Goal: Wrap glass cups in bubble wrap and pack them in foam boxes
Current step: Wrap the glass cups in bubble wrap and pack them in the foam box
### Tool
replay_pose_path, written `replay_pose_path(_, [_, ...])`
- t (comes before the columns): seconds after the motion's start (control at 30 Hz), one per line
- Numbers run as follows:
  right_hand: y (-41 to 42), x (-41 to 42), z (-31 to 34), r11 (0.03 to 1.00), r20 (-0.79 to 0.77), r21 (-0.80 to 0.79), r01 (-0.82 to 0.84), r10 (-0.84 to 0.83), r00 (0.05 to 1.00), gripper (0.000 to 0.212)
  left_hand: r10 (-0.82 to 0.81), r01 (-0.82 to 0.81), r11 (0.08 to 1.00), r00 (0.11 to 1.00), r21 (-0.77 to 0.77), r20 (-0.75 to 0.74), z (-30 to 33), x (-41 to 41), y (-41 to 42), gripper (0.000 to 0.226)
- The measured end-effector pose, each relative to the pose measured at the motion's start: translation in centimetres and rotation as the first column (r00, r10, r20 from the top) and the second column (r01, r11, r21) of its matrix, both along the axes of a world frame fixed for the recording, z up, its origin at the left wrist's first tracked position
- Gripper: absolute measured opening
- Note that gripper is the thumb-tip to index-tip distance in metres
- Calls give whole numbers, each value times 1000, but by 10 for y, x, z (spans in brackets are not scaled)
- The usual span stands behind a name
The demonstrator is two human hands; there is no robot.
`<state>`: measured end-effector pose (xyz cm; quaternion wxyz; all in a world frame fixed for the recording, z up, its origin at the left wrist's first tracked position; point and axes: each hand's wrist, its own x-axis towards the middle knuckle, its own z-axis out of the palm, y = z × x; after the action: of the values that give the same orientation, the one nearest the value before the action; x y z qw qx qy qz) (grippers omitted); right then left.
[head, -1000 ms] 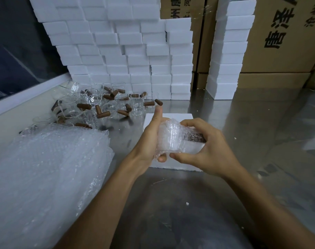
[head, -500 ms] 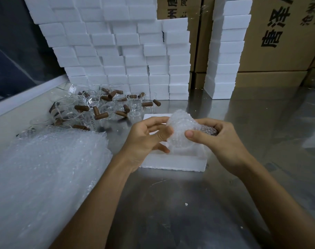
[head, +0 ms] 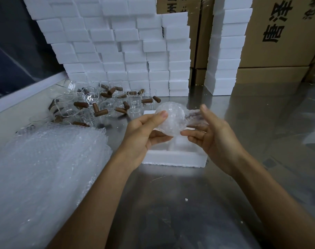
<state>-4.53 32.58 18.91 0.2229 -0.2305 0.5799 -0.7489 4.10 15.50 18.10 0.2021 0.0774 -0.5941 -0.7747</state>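
Wrapped cup (head: 171, 121) pinched by left hand (head: 144, 135) fingers, right hand (head: 214, 135) fingers, above open foam box (head: 174, 159) rim.

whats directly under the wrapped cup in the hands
An open white foam box sits on the steel table below the bubble-wrapped cup, which the left hand and right hand hold above it. The hands and cup hide most of the box's inside.
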Motion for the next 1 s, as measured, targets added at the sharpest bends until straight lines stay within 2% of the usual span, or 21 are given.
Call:
replay_pose_path(0.2, [-4, 3, -1, 998, 227, -52, -19, 30, 973, 29, 20, -21, 999, 999, 27, 32, 2, 0, 5, 66])
replay_pose_path(0.33, [-4, 3, -2, 991, 280, -122, -47, 80, 957, 27, 17, -18, 1000, 999, 26, 36, 3, 0, 7, 65])
replay_pose_path(0.5, [-3, 1, -4, 979, 312, -193, -61, 120, 942, 29, -30, 31, 999, 999, -28, 34, 2, 1, 5, 47])
replay_pose_path(0.6, [-3, 1, -5, 955, 366, -292, -52, 162, 916, 34, -32, 32, 997, 999, -66, 1, 3, 1, 6, 57])
replay_pose_path(0.8, [-4, 1, -3, 948, 279, -315, -41, 134, 951, 30, -50, 35, 987, 994, -157, -92, 2, 1, 0, 59])
replay_pose_path(1.0, [-1, -2, -4, 959, 154, -273, -76, 121, 981, 29, 37, -71, 922, 995, -381, -97, 2, 2, -9, 67])
